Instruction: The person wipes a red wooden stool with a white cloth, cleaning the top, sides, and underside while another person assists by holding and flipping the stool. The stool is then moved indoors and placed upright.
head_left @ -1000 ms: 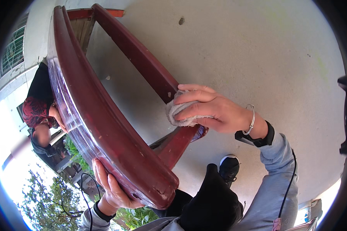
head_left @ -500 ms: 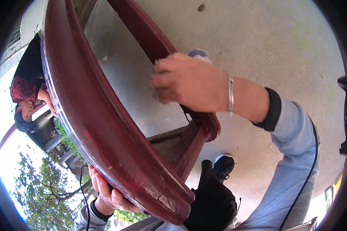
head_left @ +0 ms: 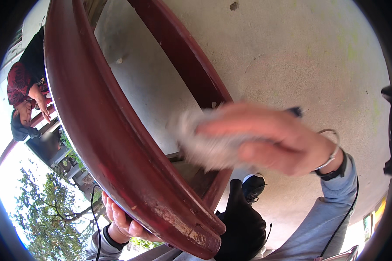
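A dark red painted wooden frame point(head_left: 117, 143), seemingly a piece of furniture, is tilted in front of me. Its broad curved top rail is closest, and the paint near its lower end is worn and chipped. My left hand point(head_left: 124, 222) grips the rail's outer edge from below, fingers curled round it, the tips partly hidden. To the right of the rail, my right hand point(head_left: 270, 139) holds a pale, fuzzy wad point(head_left: 200, 139), smeared by motion. Whether the wad touches the wood cannot be told. Part of the frame's far bar point(head_left: 183, 52) shows behind it.
Another person point(head_left: 28, 91) sits at the left, beyond the rail. Below the frame are a concrete floor point(head_left: 318, 65) and my black shoe point(head_left: 252, 187). A thin black cable point(head_left: 350, 209) runs along my right sleeve. A leafy tree point(head_left: 48, 217) stands outside, lower left.
My right hand has moved right and slightly down and turned, bringing the fuzzy wad into view. The rail has shifted slightly. My left hand stays in place. The other person's hands have moved.
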